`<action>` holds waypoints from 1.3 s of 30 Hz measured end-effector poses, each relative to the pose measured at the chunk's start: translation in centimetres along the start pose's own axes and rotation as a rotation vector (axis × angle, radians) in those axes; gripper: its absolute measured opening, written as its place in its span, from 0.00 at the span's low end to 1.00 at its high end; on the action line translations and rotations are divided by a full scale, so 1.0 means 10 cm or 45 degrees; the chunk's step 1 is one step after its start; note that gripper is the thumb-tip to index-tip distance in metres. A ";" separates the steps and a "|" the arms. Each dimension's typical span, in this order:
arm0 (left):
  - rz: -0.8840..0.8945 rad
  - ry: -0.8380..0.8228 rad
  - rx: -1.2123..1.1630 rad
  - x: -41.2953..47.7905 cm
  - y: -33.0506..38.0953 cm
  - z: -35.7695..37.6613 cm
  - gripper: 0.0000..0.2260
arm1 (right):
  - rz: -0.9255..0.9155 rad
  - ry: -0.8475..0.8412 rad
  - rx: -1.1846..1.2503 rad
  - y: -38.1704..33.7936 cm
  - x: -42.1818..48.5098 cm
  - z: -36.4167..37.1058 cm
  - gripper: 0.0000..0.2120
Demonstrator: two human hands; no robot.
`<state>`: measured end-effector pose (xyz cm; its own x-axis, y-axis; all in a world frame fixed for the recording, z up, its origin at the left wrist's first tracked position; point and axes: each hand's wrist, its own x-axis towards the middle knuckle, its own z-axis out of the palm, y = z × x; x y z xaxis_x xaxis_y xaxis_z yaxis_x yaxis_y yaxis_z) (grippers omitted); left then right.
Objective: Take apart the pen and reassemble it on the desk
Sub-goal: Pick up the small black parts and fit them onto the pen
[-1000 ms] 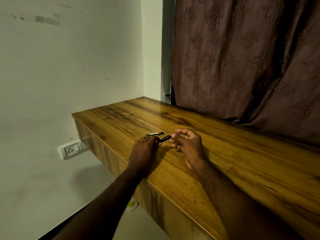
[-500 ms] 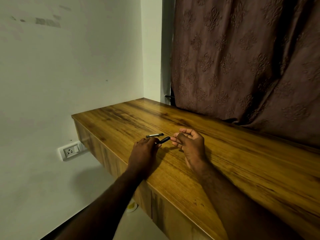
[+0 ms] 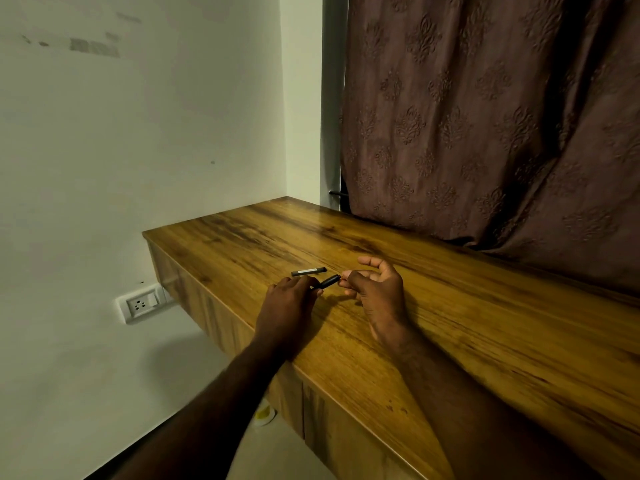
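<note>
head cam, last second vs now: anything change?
Barely. The right hand has lifted its upper fingers a little, while still pinching the end of the pen barrel. The left hand still grips the barrel; the loose pen piece lies unmoved on the desk.

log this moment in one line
left hand grips pen barrel | right hand pinches its end | loose pen part on desk

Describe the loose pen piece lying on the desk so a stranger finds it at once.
On the wooden desk by the brown curtain, look just beyond the left hand. A short dark stick with a pale middle lies flat there: the loose pen piece. Unlike the black barrel the left hand grips, it lies unheld.
</note>
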<state>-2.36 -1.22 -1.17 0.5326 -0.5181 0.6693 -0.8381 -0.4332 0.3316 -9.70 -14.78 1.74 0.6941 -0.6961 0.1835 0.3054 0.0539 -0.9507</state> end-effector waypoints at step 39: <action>-0.048 -0.085 -0.001 0.01 0.01 -0.04 0.15 | 0.065 0.016 -1.171 -0.27 0.33 -0.77 0.05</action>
<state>-2.42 -1.03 -0.82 0.5703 -0.5498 0.6104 -0.8175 -0.4529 0.3558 -13.27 -22.71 3.02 0.6835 -0.7168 0.1383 -0.3677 -0.5017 -0.7830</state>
